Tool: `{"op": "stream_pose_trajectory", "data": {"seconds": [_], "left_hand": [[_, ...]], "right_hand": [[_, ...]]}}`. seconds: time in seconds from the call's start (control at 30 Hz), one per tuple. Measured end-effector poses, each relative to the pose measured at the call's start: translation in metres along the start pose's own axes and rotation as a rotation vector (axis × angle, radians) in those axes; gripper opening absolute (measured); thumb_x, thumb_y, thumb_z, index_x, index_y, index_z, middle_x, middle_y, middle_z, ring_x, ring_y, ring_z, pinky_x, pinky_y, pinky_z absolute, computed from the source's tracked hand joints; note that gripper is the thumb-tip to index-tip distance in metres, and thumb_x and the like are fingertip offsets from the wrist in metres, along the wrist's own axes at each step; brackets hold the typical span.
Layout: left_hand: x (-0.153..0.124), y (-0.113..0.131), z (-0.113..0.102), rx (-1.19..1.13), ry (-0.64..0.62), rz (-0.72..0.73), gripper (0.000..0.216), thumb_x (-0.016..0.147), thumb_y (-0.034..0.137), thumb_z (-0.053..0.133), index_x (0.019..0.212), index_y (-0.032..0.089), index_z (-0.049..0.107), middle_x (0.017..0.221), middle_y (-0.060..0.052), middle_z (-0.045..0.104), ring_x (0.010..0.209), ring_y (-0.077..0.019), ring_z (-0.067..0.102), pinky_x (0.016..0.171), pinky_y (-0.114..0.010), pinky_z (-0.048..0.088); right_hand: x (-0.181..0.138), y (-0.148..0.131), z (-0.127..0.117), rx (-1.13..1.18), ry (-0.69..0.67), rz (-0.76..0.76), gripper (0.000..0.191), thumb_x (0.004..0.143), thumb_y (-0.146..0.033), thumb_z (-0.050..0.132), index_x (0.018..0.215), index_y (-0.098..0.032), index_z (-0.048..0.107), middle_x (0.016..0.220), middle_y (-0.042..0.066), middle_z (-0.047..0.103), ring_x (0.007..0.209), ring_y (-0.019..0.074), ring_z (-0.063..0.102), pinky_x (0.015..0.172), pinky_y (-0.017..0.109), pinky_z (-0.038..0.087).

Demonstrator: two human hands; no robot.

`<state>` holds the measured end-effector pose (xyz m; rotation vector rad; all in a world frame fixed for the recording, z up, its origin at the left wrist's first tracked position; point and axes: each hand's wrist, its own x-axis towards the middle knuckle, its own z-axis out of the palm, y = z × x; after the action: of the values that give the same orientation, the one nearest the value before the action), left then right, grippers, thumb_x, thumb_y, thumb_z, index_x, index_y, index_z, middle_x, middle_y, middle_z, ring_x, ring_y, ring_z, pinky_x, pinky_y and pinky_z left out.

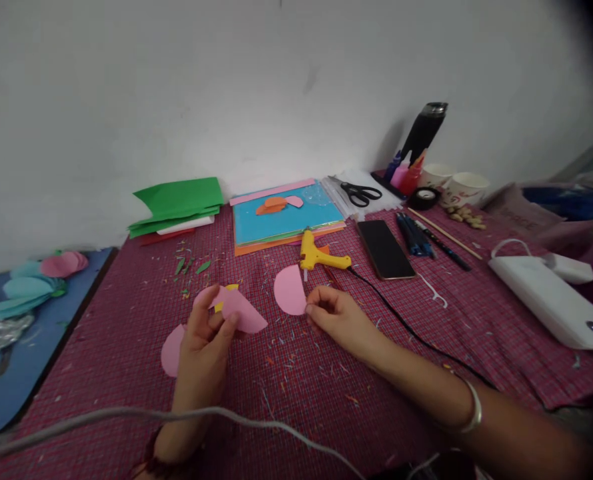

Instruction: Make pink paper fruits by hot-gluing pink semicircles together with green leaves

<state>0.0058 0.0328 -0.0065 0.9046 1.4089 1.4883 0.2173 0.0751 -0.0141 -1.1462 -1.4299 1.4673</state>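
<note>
The left hand [204, 340] held a folded pink paper [239, 310] in its fingers above the table [126, 333]. The right hand [334, 313] pinched a pink half circle [289, 290] lying by the glue gun [319, 257].

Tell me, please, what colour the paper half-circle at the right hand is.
Pink; the half-circle shows best in the head view.

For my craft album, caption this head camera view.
Left hand holds a pink paper piece while the right hand pinches a pink half-circle beside a yellow glue gun on checked cloth.
</note>
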Motion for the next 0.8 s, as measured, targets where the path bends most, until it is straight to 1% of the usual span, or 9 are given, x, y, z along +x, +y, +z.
{"op": "stream_pose_trajectory", "data": {"seconds": [0.07, 0.1, 0.17, 0.33, 0.5, 0.57, 0.67, 0.73, 0.8], "left_hand": [[0.0, 0.0, 0.0, -0.044, -0.03, -0.054, 0.034, 0.066, 0.031, 0.08, 0.097, 0.02, 0.069, 0.069, 0.003, 0.065, 0.065, -0.009, 0.059, 0.063, -0.017, 0.049], [0.0, -0.001, 0.0, -0.063, -0.048, -0.081, 0.027, 0.064, 0.031, 0.082, 0.084, 0.018, 0.07, 0.069, 0.003, 0.065, 0.064, -0.0086, 0.058, 0.062, -0.016, 0.048], [0.0, -0.003, 0.0, -0.085, -0.061, -0.12, 0.025, 0.059, 0.031, 0.085, 0.072, 0.016, 0.069, 0.068, 0.002, 0.066, 0.063, -0.0075, 0.057, 0.061, -0.015, 0.047], [-0.001, -0.007, -0.003, -0.057, -0.118, -0.172, 0.026, 0.057, 0.032, 0.086, 0.074, 0.017, 0.073, 0.061, 0.002, 0.064, 0.051, -0.0057, 0.052, 0.049, -0.014, 0.043], [-0.002, -0.007, -0.008, 0.038, -0.274, -0.081, 0.015, 0.067, 0.027, 0.081, 0.076, 0.02, 0.072, 0.063, 0.003, 0.064, 0.053, -0.0072, 0.054, 0.054, -0.017, 0.045], [-0.001, -0.007, -0.01, 0.089, -0.296, 0.002, 0.009, 0.071, 0.026, 0.078, 0.073, 0.02, 0.071, 0.069, 0.002, 0.064, 0.063, -0.0079, 0.056, 0.063, -0.017, 0.045], [0.0, -0.007, -0.009, 0.111, -0.268, 0.077, 0.008, 0.073, 0.026, 0.076, 0.07, 0.02, 0.071, 0.095, 0.0, 0.065, 0.093, -0.0112, 0.057, 0.085, -0.018, 0.042], [0.0, -0.007, -0.007, 0.071, -0.259, 0.026, 0.012, 0.072, 0.028, 0.076, 0.067, 0.02, 0.07, 0.105, -0.001, 0.064, 0.103, -0.0143, 0.055, 0.091, -0.02, 0.04], [0.0, -0.007, -0.005, 0.025, -0.263, -0.058, 0.016, 0.069, 0.031, 0.078, 0.065, 0.019, 0.068, 0.104, -0.002, 0.064, 0.1, -0.0158, 0.056, 0.087, -0.022, 0.043]], "right_hand": [[0.0, 0.0, 0.0, -0.023, 0.007, -0.026, 0.008, 0.073, -0.021, 0.053, 0.066, -0.02, 0.049, 0.06, -0.005, 0.046, 0.055, 0.0098, 0.042, 0.053, 0.023, 0.033], [0.0, 0.0, 0.0, -0.033, 0.006, -0.037, 0.008, 0.072, -0.02, 0.053, 0.066, -0.02, 0.049, 0.061, -0.005, 0.046, 0.057, 0.01, 0.043, 0.054, 0.023, 0.033], [-0.001, 0.0, 0.002, -0.052, -0.002, -0.052, 0.008, 0.073, -0.018, 0.052, 0.066, -0.02, 0.049, 0.061, -0.005, 0.046, 0.057, 0.0102, 0.043, 0.055, 0.023, 0.033], [-0.004, 0.0, 0.005, -0.108, -0.042, -0.073, 0.008, 0.072, -0.014, 0.051, 0.066, -0.019, 0.051, 0.061, -0.005, 0.048, 0.057, 0.0103, 0.043, 0.054, 0.023, 0.033], [-0.007, 0.0, 0.005, -0.165, -0.092, -0.073, 0.009, 0.073, -0.013, 0.051, 0.066, -0.018, 0.051, 0.059, -0.005, 0.046, 0.055, 0.0098, 0.041, 0.052, 0.023, 0.031], [-0.009, -0.001, 0.006, -0.191, -0.114, -0.068, 0.009, 0.073, -0.012, 0.052, 0.066, -0.018, 0.052, 0.057, -0.006, 0.046, 0.054, 0.0096, 0.041, 0.051, 0.023, 0.031], [-0.012, -0.002, 0.007, -0.235, -0.135, -0.071, 0.009, 0.072, -0.012, 0.053, 0.066, -0.018, 0.053, 0.058, -0.005, 0.048, 0.054, 0.0098, 0.043, 0.051, 0.022, 0.032], [-0.014, -0.002, 0.009, -0.267, -0.144, -0.082, 0.008, 0.072, -0.011, 0.053, 0.067, -0.017, 0.055, 0.06, -0.004, 0.051, 0.056, 0.01, 0.046, 0.051, 0.022, 0.032], [-0.016, -0.001, 0.009, -0.292, -0.154, -0.097, 0.008, 0.071, -0.011, 0.053, 0.067, -0.017, 0.056, 0.06, -0.004, 0.053, 0.056, 0.0099, 0.047, 0.052, 0.022, 0.032]]}}
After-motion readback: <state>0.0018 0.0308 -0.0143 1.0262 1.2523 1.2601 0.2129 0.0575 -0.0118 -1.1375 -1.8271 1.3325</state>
